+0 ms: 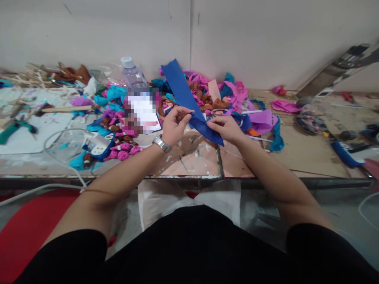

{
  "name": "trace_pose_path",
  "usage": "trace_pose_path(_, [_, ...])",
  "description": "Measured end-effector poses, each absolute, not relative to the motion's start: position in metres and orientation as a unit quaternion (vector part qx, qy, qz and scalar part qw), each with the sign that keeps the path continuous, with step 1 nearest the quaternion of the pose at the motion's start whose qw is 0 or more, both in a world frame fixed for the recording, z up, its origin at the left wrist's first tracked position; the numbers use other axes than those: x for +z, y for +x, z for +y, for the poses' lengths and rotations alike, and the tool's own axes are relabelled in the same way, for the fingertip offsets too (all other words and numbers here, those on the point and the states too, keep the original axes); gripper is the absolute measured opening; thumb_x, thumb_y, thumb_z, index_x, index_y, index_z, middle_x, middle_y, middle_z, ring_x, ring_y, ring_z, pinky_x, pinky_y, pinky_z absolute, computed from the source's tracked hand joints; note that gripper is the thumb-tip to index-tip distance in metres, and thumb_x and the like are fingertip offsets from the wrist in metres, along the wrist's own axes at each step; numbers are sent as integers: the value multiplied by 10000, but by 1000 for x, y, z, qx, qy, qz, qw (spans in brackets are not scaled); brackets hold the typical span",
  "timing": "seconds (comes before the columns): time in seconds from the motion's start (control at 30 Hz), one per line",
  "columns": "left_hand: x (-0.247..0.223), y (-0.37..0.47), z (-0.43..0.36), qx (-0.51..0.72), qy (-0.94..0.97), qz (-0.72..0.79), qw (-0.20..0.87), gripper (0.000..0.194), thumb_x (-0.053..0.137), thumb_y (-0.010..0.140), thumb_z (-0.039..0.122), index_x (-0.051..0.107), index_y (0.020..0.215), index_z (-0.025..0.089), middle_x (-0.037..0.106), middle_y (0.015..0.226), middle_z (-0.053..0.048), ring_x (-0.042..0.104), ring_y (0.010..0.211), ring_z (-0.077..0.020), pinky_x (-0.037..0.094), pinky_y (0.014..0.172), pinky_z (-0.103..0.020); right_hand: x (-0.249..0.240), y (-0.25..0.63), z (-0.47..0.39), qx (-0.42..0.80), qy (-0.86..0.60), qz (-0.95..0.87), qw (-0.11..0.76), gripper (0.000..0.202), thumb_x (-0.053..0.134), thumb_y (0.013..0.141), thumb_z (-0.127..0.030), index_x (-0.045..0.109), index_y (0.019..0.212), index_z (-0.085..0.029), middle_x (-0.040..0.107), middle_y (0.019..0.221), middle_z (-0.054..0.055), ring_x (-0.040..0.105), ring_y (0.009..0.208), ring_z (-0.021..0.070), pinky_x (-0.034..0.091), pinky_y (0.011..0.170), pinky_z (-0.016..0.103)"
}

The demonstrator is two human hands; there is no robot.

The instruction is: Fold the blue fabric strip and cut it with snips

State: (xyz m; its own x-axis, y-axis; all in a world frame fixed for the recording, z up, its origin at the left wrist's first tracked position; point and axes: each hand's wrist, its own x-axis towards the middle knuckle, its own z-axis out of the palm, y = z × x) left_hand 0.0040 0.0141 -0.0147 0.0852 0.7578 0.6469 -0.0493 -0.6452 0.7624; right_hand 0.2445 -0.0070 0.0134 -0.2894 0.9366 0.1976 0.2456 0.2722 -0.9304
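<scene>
A long dark blue strip (182,88), of cloth or crepe paper, slants from the back of the table down between my hands. Its near end is crumpled and gathered. My left hand (175,123), with a metal watch at the wrist, pinches the left edge of that gathered part. From the other side my right hand (225,128) pinches it between thumb and fingers, and a short tail hangs below. Behind lies a heap of crumpled pink, brown, purple and teal pieces (204,92).
A bottle (133,73) stands behind a phone (143,110) on the left. A blue-and-white power strip (102,148) with a cable, green-handled pliers (17,130) and a wooden-handled tool (69,109) lie further left. Cardboard (314,146) covers the right side, with a grey bundle (309,119) on it.
</scene>
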Motion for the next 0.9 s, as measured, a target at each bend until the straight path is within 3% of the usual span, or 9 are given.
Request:
trace_pose_path(0.17, [-18,4,14,610,677,267,314,351,712,965,538,651,1115,226,776,1171,-96,764,1116,-230,610,995,-415,13,243,-8,387,-419,-705,421,461,838,774,-603,841,970,-186,796,900,59,690,779,195,549,694,309])
trace_pose_path(0.33, [-16,5,10,605,687,255,309,328,722,966,509,658,1097,215,771,1167,-101,762,1142,-235,612,1008,-411,15,242,-10,379,-422,-719,403,502,744,859,-651,843,976,-173,757,780,49,646,684,172,516,629,294])
trace_pose_path(0.67, [-8,9,-4,579,709,266,302,339,719,958,533,681,1055,211,757,1122,-99,754,1136,-232,611,1020,-412,16,234,-17,366,-415,-732,397,495,776,812,-650,827,958,-180,773,830,57,631,702,173,515,657,304])
trace_pose_path(0.9, [-10,9,-6,559,732,267,284,308,707,976,490,706,1103,210,764,1120,-98,751,1076,-218,601,997,-399,15,232,-20,336,-420,-738,408,392,779,821,-568,796,885,-182,753,821,51,614,723,174,481,660,301])
